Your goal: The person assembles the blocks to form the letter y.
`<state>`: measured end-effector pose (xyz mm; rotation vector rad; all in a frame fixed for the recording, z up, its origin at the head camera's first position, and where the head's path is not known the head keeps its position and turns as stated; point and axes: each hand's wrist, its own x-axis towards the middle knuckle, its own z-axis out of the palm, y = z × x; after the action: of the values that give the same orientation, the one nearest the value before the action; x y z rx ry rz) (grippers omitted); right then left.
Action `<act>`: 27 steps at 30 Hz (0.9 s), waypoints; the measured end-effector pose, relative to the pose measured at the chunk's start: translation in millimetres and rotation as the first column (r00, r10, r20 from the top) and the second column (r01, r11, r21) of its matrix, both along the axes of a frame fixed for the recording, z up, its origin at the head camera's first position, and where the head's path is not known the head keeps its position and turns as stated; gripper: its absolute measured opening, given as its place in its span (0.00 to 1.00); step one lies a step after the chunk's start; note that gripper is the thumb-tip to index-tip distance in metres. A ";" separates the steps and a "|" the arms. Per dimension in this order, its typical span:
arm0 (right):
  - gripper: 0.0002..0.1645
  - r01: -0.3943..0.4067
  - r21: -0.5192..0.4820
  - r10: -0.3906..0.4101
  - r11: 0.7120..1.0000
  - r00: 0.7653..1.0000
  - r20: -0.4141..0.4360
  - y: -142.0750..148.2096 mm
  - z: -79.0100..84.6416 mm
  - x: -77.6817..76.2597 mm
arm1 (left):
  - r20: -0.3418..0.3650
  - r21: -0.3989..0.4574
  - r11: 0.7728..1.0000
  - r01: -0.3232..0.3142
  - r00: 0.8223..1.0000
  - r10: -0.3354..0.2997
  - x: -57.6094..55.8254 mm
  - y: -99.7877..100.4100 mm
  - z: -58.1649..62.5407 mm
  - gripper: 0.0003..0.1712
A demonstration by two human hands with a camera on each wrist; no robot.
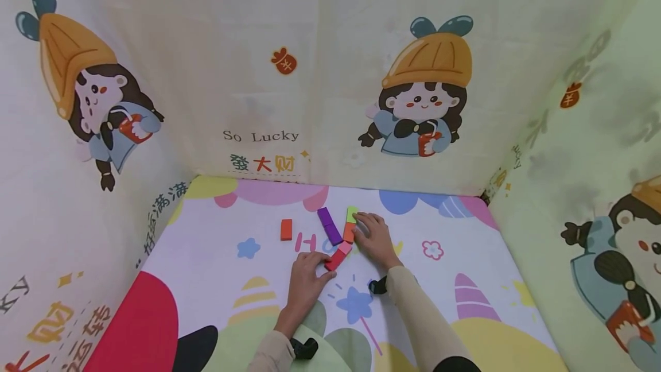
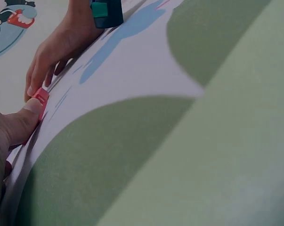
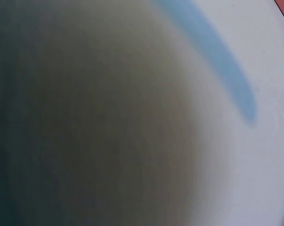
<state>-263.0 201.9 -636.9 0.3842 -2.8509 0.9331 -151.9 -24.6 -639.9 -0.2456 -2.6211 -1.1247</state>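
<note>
In the head view, small colored blocks lie in a bent line on the printed mat. My left hand [image 1: 306, 280] pinches the red block [image 1: 335, 260] at the near end between thumb and fingers; its thumb also shows against the red block [image 2: 41, 98] in the left wrist view. A pink block [image 1: 344, 247] adjoins it, then an orange block [image 1: 349, 232] and a green block [image 1: 352, 213] farther off. My right hand [image 1: 377, 239] rests its fingertips along the right side of the green and orange blocks. The right wrist view is mostly blurred, without blocks or fingers.
Two purple blocks [image 1: 329, 226] lie end to end just left of the line. Another orange block [image 1: 286, 229] stands apart farther left. Patterned cloth walls [image 1: 330, 102] enclose the mat [image 1: 206, 245] at the back and both sides.
</note>
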 end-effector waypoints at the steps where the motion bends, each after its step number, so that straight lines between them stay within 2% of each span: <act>1: 0.31 0.000 -0.002 0.000 1.000 1.000 -0.002 0.3 0.2 -0.3 | -0.009 -0.010 1.000 0.002 1.000 -0.002 -0.4 0.6 0.9 0.24; 3: 0.31 0.000 -0.012 0.000 1.000 1.000 0.002 0.4 1.2 -0.4 | -0.015 -0.029 1.000 0.004 1.000 -0.004 -0.9 1.8 2.5 0.26; 7: 0.32 0.006 -0.006 -0.006 1.000 1.000 0.029 0.0 2.5 -0.8 | 0.027 -0.073 0.997 -0.012 1.000 0.014 -1.1 6.6 6.2 0.28; 11: 0.31 0.008 0.003 -0.008 1.000 1.000 0.025 0.2 0.4 -2.6 | 0.105 -0.124 0.989 -0.076 0.990 0.089 -2.6 17.8 12.9 0.29; 17: 0.32 0.008 0.006 -0.008 1.000 1.000 0.016 3.1 -3.7 -5.8 | 0.185 -0.204 0.965 -0.164 0.962 0.203 -9.5 42.6 26.9 0.32; 19: 0.32 0.007 0.008 -0.007 1.000 1.000 0.021 4.0 -3.6 -6.2 | 0.178 -0.255 0.948 -0.188 0.955 0.237 -12.4 51.2 26.2 0.34; 23: 0.31 0.013 0.008 -0.013 1.000 0.999 0.034 3.3 -2.4 -5.4 | 0.126 -0.367 0.900 -0.237 0.945 0.301 -15.9 65.1 23.6 0.38; 25: 0.31 0.013 0.005 -0.013 1.000 1.000 0.017 2.1 -2.8 -4.7 | 0.092 -0.410 0.873 -0.263 0.941 0.326 -16.7 69.1 23.5 0.39; 27: 0.31 0.007 -0.004 -0.007 1.000 1.000 0.001 1.3 -3.4 -4.6 | 0.077 -0.435 0.857 -0.277 0.936 0.342 -17.6 71.3 23.2 0.39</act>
<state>-267.6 203.2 -640.2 0.3727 -2.8493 0.9378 -169.5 46.7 -616.7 0.1893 -2.8768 -0.4818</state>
